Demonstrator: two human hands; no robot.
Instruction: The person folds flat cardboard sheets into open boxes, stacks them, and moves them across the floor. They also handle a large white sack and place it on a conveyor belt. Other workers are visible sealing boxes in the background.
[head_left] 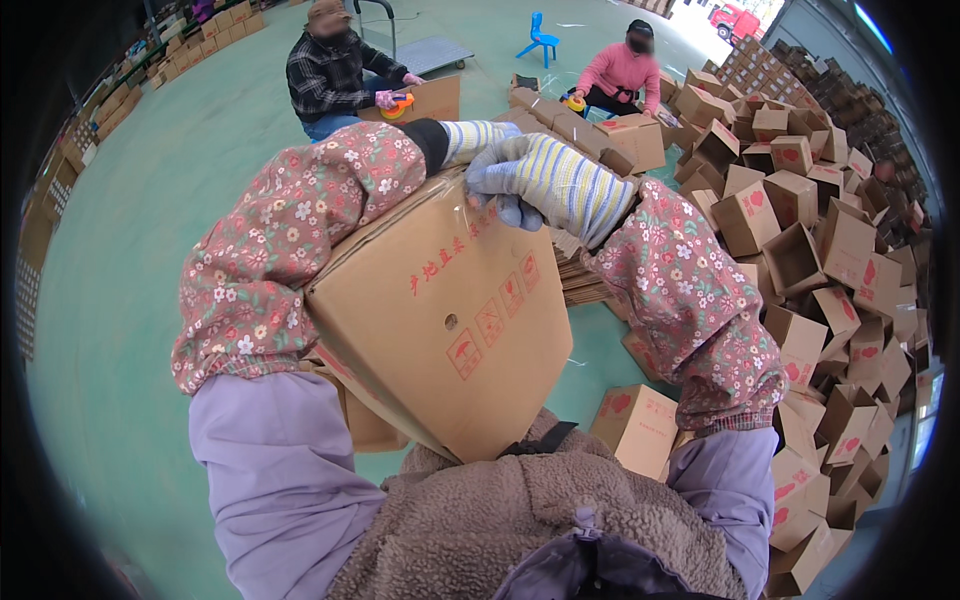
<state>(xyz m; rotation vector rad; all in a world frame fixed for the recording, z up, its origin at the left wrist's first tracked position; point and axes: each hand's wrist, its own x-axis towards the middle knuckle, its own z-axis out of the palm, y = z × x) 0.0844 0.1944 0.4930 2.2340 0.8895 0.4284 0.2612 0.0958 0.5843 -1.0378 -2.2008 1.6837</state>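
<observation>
1. Place type: packing workshop or warehouse.
2. Floor (130,270): wide, green, smooth.
3. Cartons (748,218): open, heaped along the right side; more stacked at far left.
4. Personnel: two people (325,85) at cartons, one with an orange tape dispenser (397,106).
5. Transport: platform cart (433,54).
6. Access: bright doorway (692,18), red vehicle (736,23) beyond.

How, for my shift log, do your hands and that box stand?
Right hand curled at far edge of box. Left hand beyond it, partly hidden. Red-printed side showing. Heaped boxes at right, clear of hands.
</observation>
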